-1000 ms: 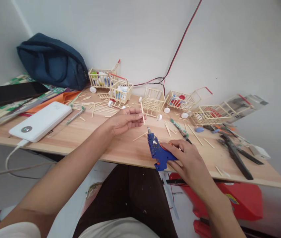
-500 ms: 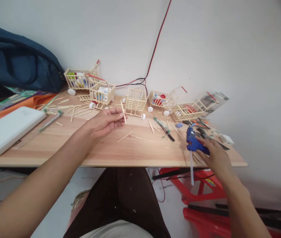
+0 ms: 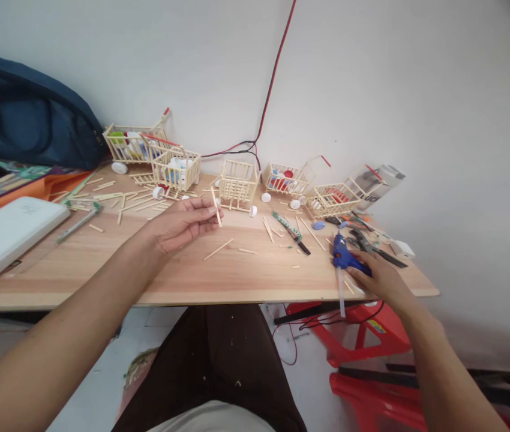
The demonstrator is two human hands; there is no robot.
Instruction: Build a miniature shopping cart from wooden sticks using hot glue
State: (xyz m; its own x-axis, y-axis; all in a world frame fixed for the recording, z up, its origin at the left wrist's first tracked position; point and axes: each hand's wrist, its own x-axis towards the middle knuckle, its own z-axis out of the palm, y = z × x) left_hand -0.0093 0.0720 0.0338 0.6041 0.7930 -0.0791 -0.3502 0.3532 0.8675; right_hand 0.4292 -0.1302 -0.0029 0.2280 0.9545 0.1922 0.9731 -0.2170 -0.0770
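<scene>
Between the thumb and fingers of my left hand is a short wooden stick, held nearly upright above the table. My right hand is closed around the handle of a blue glue gun at the table's right side. A clear glue stick pokes out of the gun's back end, past the table's front edge. Just behind my left hand stands a small stick-built cart with white wheels. Beside the gun lie black pliers.
More miniature carts line the wall, some filled with coloured bits. Loose sticks are scattered about. A marker lies mid-table. On the left are a white power bank and a blue bag. Red stools stand below the table.
My right hand has lowered the glue gun toward the tabletop. My left hand still holds the stick in much the same place. The whole view has shifted slightly.
</scene>
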